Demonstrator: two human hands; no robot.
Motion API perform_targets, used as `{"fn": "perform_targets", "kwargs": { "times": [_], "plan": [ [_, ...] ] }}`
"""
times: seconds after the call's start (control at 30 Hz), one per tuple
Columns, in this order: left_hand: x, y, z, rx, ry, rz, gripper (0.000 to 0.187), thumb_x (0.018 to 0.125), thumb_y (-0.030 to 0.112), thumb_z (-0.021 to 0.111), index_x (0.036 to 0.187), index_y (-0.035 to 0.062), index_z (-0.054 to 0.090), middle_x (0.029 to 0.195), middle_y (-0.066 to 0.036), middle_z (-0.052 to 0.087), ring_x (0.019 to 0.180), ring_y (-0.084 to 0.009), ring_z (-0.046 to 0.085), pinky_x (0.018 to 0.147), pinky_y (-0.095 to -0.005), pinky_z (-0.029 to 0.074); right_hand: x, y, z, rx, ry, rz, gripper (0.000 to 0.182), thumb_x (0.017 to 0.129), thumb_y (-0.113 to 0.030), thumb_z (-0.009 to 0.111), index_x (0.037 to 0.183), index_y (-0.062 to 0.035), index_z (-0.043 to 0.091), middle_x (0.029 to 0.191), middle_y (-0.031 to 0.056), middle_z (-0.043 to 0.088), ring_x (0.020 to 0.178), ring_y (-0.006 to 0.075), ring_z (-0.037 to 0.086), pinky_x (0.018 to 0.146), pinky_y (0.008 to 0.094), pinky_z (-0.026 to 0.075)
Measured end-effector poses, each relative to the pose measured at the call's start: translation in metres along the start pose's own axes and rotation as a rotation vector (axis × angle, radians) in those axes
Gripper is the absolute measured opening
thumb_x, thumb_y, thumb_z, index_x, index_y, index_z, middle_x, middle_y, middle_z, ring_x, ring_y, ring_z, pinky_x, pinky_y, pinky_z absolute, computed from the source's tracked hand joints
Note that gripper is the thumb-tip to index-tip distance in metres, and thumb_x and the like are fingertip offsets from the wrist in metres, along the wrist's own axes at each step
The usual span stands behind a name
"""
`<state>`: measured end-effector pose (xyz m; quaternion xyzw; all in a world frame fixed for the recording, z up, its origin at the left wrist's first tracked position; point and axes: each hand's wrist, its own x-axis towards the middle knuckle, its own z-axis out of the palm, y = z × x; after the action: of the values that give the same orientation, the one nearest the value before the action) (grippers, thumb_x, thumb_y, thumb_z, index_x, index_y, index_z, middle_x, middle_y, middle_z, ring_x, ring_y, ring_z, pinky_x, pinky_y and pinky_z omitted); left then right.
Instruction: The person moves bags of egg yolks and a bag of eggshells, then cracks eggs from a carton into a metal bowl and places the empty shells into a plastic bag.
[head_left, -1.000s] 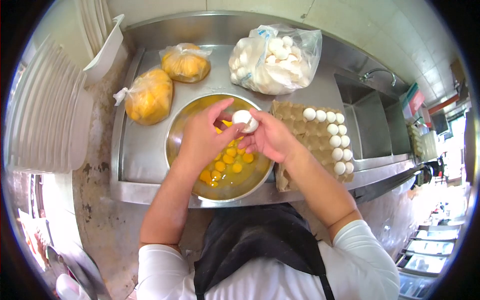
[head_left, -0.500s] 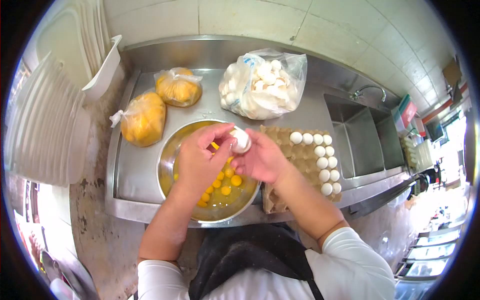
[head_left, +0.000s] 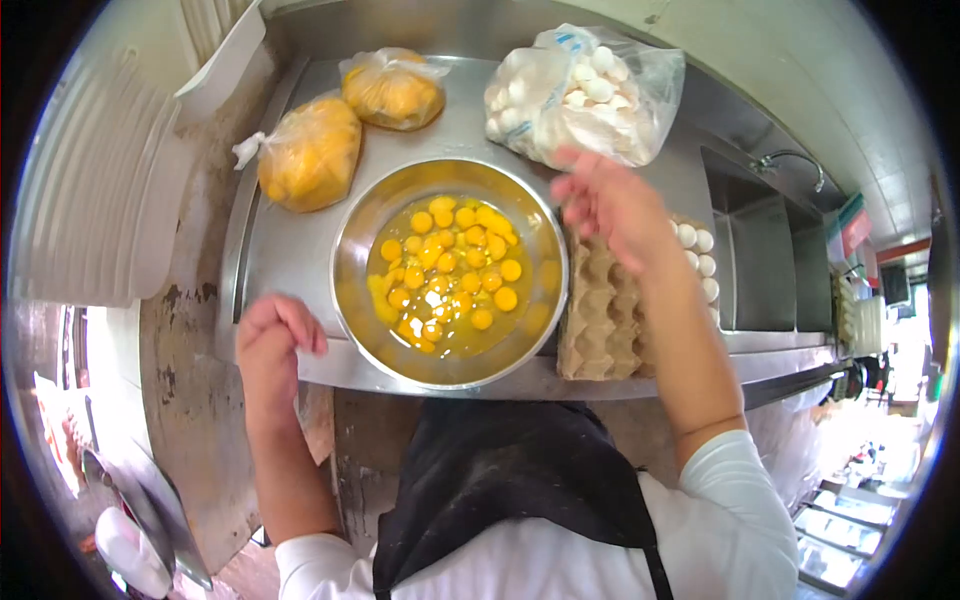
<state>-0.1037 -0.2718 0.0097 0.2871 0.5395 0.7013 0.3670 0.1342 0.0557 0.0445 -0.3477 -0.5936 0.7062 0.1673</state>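
A steel bowl of cracked eggs stands on the counter, with several yellow yolks in clear egg white. Left of its rim is my left hand, its fingers curled in and no object showing in them. My right hand, slightly blurred, is raised over the egg carton with fingers apart and nothing held. Just beyond its fingertips sits a clear plastic bag full of white eggshells. White eggs show in the carton, partly hidden by my right forearm.
Two tied plastic bags of yellow contents, one nearer and one farther, lie at the back left. A double sink with a faucet is on the right. White trays are stacked at far left.
The white eggshell held by both hands over the bowl is no longer in them. My left hand has moved left off the bowl, my right hand toward the shell bag. The view has shifted.
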Motion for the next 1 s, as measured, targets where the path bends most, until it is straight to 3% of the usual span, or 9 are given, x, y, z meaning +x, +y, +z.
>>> {"fn": "perform_targets", "kwargs": {
  "times": [0.07,0.13,0.2,0.23,0.3,0.33,0.4,0.53,1.0],
  "plan": [
    [-0.034,-0.022,-0.033,0.022,-0.120,-0.301,0.014,0.066,0.002,0.044,0.069,0.0001,0.057,0.062,-0.011,0.057,0.056,-0.0199,0.057,0.053,-0.0291,0.048,-0.022,0.018,0.025,-0.409,-0.179,0.145,0.036,0.094,-0.031,0.056,0.122,-0.0090,0.062,0.091,0.0071,0.067,0.082,0.0190,0.063,0.074,0.0302,0.052],
    [-0.064,-0.035,-0.039,0.173,-0.171,-0.623,0.017,0.071,0.005,0.045,0.072,0.0008,0.061,0.062,-0.010,0.059,0.057,-0.0192,0.061,0.054,-0.0262,0.048,-0.036,0.043,0.037,-0.800,-0.506,-0.080,0.031,0.093,-0.029,0.058,0.117,-0.0117,0.065,0.093,0.0083,0.069,0.081,0.0209,0.066,0.072,0.0343,0.052],
    [-0.083,-0.065,-0.042,0.317,-0.287,-0.870,0.020,0.075,0.013,0.049,0.078,0.0009,0.065,0.069,-0.015,0.064,0.064,-0.0270,0.064,0.062,-0.0327,0.052,-0.047,0.053,0.055,-0.970,-0.603,-0.085,0.030,0.091,-0.027,0.058,0.117,-0.0132,0.065,0.096,0.0100,0.069,0.084,0.0246,0.066,0.074,0.0369,0.052],
    [-0.089,-0.079,-0.040,0.307,-0.284,-0.871,0.020,0.075,0.013,0.049,0.078,0.0009,0.065,0.069,-0.015,0.064,0.064,-0.0270,0.064,0.062,-0.0327,0.052,-0.050,0.056,0.064,-1.134,-0.696,-0.095,0.030,0.090,-0.025,0.058,0.117,-0.0146,0.066,0.099,0.0118,0.069,0.086,0.0284,0.067,0.076,0.0395,0.052],
    [-0.101,-0.106,-0.033,0.989,-0.519,-0.873,0.029,0.079,0.024,0.052,0.090,0.0028,0.069,0.086,-0.020,0.069,0.082,-0.0355,0.067,0.077,-0.0416,0.053,-0.051,0.071,0.077,-1.236,-0.697,-0.068,0.031,0.088,-0.024,0.057,0.117,-0.0154,0.066,0.101,0.0138,0.069,0.089,0.0316,0.066,0.078,0.0420,0.052],
    [-0.107,-0.118,-0.034,0.979,-0.516,-0.873,0.029,0.079,0.024,0.052,0.090,0.0028,0.069,0.086,-0.020,0.069,0.082,-0.0355,0.067,0.077,-0.0416,0.053,-0.049,0.077,0.084,-1.329,-0.689,-0.046,0.032,0.087,-0.022,0.055,0.117,-0.0161,0.066,0.102,0.0158,0.068,0.092,0.0347,0.065,0.079,0.0445,0.052],
    [-0.114,-0.141,-0.037,1.255,-0.497,-0.856,0.036,0.080,0.031,0.054,0.102,0.0049,0.068,0.103,-0.022,0.067,0.100,-0.0393,0.063,0.090,-0.0461,0.048,-0.043,0.081,0.098,-1.424,-0.661,0.037,0.034,0.086,-0.020,0.052,0.117,-0.0154,0.066,0.102,0.0165,0.068,0.094,0.0343,0.065,0.082,0.0452,0.051],
    [-0.115,-0.169,-0.057,1.125,-0.501,-0.777,0.038,0.080,0.032,0.057,0.108,0.0084,0.068,0.108,-0.021,0.066,0.103,-0.0391,0.062,0.092,-0.0463,0.048,-0.036,0.079,0.109,-1.548,-0.488,0.166,0.037,0.084,-0.015,0.048,0.117,-0.0123,0.065,0.104,0.0170,0.068,0.098,0.0341,0.065,0.084,0.0465,0.051],
    [-0.104,-0.179,-0.068,1.099,-0.523,-0.671,0.043,0.081,0.032,0.060,0.117,0.0099,0.064,0.110,-0.016,0.067,0.104,-0.0347,0.062,0.092,-0.0430,0.049,-0.029,0.093,0.124,-1.636,-0.564,0.215,0.035,0.085,-0.016,0.048,0.115,-0.0131,0.066,0.108,0.0158,0.068,0.100,0.0340,0.065,0.084,0.0459,0.051]
  ]
}}
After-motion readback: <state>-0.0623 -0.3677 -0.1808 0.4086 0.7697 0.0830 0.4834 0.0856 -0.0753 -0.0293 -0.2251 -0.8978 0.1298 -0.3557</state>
